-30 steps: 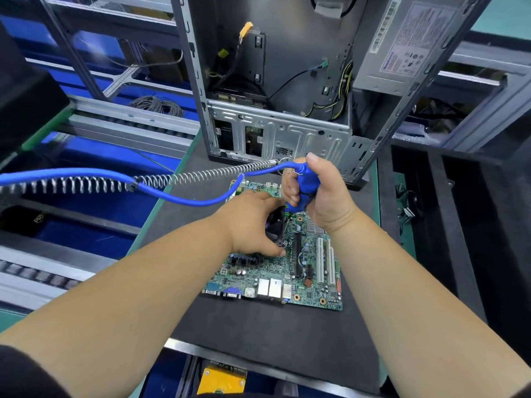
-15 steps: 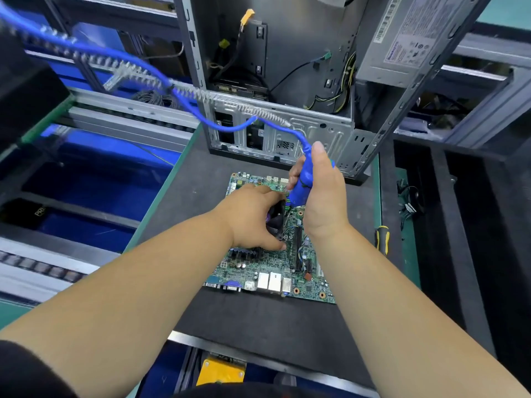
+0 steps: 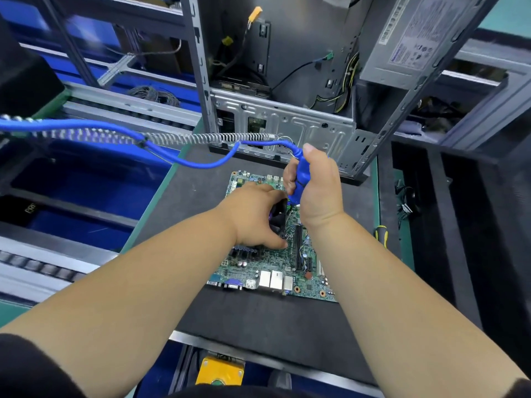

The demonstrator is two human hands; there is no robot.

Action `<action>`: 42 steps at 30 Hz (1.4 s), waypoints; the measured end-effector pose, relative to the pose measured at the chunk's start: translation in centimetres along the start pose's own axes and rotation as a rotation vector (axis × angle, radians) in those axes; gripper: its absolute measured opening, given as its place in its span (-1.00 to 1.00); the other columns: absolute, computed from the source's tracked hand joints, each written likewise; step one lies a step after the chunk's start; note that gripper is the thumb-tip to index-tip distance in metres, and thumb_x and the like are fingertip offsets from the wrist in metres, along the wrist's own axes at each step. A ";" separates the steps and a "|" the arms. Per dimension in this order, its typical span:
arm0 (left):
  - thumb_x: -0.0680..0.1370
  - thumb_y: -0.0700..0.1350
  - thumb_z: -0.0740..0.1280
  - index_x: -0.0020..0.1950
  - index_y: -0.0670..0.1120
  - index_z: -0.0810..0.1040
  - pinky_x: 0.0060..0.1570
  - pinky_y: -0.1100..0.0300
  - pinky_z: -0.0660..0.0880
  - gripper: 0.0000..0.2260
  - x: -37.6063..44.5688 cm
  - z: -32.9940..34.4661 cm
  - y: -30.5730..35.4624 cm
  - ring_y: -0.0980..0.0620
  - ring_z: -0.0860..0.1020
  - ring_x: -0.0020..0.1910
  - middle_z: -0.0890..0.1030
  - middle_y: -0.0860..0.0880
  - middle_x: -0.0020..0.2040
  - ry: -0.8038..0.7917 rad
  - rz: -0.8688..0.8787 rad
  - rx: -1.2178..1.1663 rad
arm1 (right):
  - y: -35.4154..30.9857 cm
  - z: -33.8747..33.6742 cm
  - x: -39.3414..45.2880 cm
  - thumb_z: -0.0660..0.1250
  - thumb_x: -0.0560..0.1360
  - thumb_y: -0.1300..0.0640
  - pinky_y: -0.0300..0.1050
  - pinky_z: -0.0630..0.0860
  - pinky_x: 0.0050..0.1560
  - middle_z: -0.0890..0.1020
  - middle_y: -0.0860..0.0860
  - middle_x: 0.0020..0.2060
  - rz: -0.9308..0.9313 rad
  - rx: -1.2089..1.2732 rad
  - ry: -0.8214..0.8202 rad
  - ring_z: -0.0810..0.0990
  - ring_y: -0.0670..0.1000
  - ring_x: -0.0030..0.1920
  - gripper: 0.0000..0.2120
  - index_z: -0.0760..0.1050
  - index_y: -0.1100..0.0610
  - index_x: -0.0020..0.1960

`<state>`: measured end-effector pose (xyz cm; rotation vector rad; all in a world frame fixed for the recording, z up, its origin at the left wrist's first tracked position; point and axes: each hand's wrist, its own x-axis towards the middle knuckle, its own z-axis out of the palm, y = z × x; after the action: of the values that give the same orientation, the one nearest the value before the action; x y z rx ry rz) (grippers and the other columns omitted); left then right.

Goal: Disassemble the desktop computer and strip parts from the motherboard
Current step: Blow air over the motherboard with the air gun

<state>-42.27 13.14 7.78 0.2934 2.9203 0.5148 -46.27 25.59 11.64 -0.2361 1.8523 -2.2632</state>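
A green motherboard (image 3: 267, 268) lies flat on the dark mat (image 3: 258, 314). My left hand (image 3: 253, 216) grips the black cooler fan (image 3: 280, 218) mounted on the board, mostly hiding it. My right hand (image 3: 319, 188) grips a blue powered screwdriver (image 3: 298, 179) held upright, its tip down at the fan's right edge. A blue hose with a metal spring (image 3: 184, 139) runs from the tool's top off to the left. The opened grey computer case (image 3: 287, 122) stands behind the board, its power supply (image 3: 413, 41) still inside at the upper right.
A yellow-and-black screwdriver (image 3: 381, 235) lies on the green bench edge at right. Loose black cables (image 3: 406, 205) sit in the dark tray to the right. Roller conveyor rails and blue bins (image 3: 71, 196) fill the left side. A yellow block (image 3: 219, 370) shows below the bench front.
The blue hose and spring swung up and then dropped back to a level line at left. The screwdriver stays upright over the fan; my left hand has kept its grip.
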 end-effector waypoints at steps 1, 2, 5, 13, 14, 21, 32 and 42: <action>0.16 0.33 0.47 0.12 0.01 0.48 0.03 0.04 0.48 -0.35 0.1 0.0 0.0 -0.01 0.36 -0.09 0.35 0.11 -0.18 0.002 0.001 0.001 | -0.1 0.1 0.1 0.23 0.27 -0.20 -0.16 0.24 -0.45 0.37 0.07 -0.55 0.004 -0.002 -0.003 0.28 0.04 -0.50 -0.59 0.34 0.14 -0.48; 0.16 0.33 0.47 0.10 0.02 0.48 0.03 0.04 0.48 -0.35 0.1 -0.1 -0.1 0.00 0.36 -0.10 0.34 0.11 -0.19 0.000 0.002 0.002 | -0.1 0.1 0.1 0.24 0.27 -0.20 -0.15 0.24 -0.45 0.36 0.09 -0.55 0.011 0.002 -0.002 0.28 0.04 -0.50 -0.59 0.34 0.14 -0.47; 0.15 0.34 0.47 0.15 0.03 0.47 0.06 0.04 0.48 -0.32 0.2 0.0 -0.1 -0.01 0.37 -0.08 0.36 0.10 -0.17 -0.002 0.005 -0.015 | -0.2 0.2 0.4 0.25 0.25 -0.19 -0.13 0.21 -0.45 0.36 0.07 -0.55 0.022 0.035 0.010 0.27 0.05 -0.50 -0.62 0.34 0.11 -0.49; 0.15 0.36 0.45 0.39 0.06 0.39 0.18 0.04 0.44 -0.14 0.2 0.0 -0.3 -0.06 0.42 0.08 0.45 0.10 -0.02 -0.026 0.022 -0.021 | 0.1 -0.4 0.9 0.23 0.28 -0.23 -0.07 0.19 -0.41 0.37 0.02 -0.56 0.049 0.085 -0.004 0.28 0.03 -0.52 -0.60 0.38 0.06 -0.52; 0.15 0.35 0.46 0.37 0.06 0.41 0.16 0.05 0.45 -0.15 0.2 0.0 -0.4 -0.06 0.42 0.07 0.46 0.09 -0.04 -0.026 0.021 -0.024 | 0.1 -0.4 0.9 0.24 0.29 -0.24 -0.07 0.20 -0.41 0.37 0.03 -0.56 0.051 0.084 -0.007 0.29 0.04 -0.52 -0.59 0.38 0.07 -0.51; 0.17 0.35 0.47 0.29 0.04 0.44 0.09 0.06 0.46 -0.22 0.4 -0.1 -0.4 -0.03 0.39 -0.02 0.40 0.10 -0.13 -0.019 0.018 -0.020 | 0.0 -0.3 1.2 0.28 0.34 -0.29 -0.10 0.26 -0.40 0.42 0.02 -0.53 0.066 0.059 -0.050 0.35 0.01 -0.51 -0.55 0.42 0.05 -0.48; 0.15 0.39 0.43 0.39 0.05 0.39 0.16 0.01 0.45 -0.13 0.4 0.0 -0.5 -0.05 0.42 0.06 0.44 0.09 -0.06 -0.039 0.019 -0.011 | 0.0 -1.0 1.4 0.26 0.29 -0.18 -0.13 0.22 -0.46 0.38 0.02 -0.54 0.036 0.159 -0.006 0.30 0.03 -0.51 -0.62 0.35 0.12 -0.48; 0.17 0.33 0.47 0.31 0.02 0.44 0.11 0.04 0.44 -0.22 -0.9 0.6 -0.5 -0.03 0.41 0.02 0.49 0.05 -0.01 0.073 0.039 -0.068 | 0.2 -0.6 1.0 0.28 0.35 -0.25 -0.09 0.28 -0.39 0.46 -0.02 -0.50 0.041 0.072 -0.061 0.37 0.01 -0.49 -0.61 0.45 -0.01 -0.48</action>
<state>-41.37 12.65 7.10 0.3291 2.9646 0.6429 -47.41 25.84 11.29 -0.2504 1.7263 -2.2643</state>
